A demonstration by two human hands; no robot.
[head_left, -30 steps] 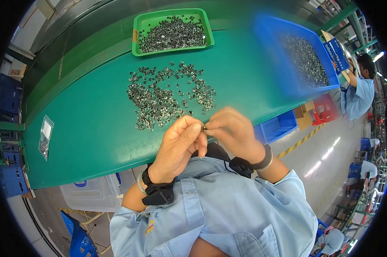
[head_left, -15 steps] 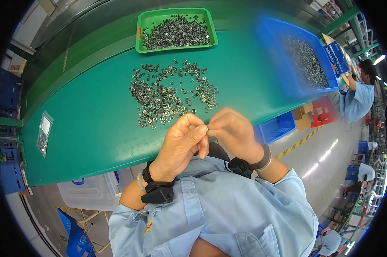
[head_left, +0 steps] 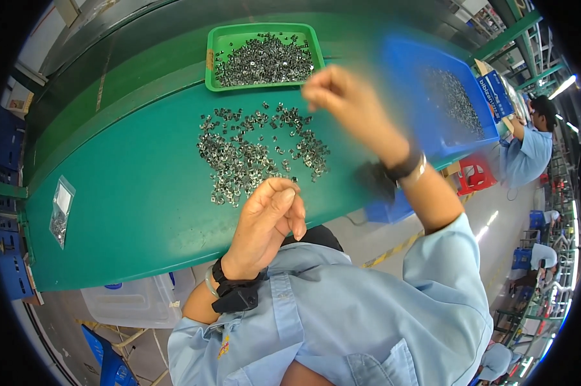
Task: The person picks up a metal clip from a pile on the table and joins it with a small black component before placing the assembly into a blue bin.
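Note:
My left hand (head_left: 264, 222) is held at the near edge of the table, just below a loose pile of small shiny metal-and-black parts (head_left: 239, 161). Its fingers are curled in with the thumb against them, and whatever may be between them is hidden. Farther off, my right hand (head_left: 351, 106) is raised beside the near right corner of a green tray (head_left: 223, 40) heaped with similar small parts. Thumb and forefinger are bent toward each other in a pinch. Motion blur keeps me from seeing what, if anything, they hold.
A large blue bin (head_left: 409, 77) of small parts stands at the right, near my right forearm. A clear plastic bag (head_left: 62, 204) lies at the table's left end. Beyond the bin, a co-worker (head_left: 528, 148) in light blue works. A clear plastic box (head_left: 136, 302) sits below the table edge.
My hands were together at the table edge, fingertips touching. The right has moved away, up and forward to the green tray. The left has stayed nearly in place.

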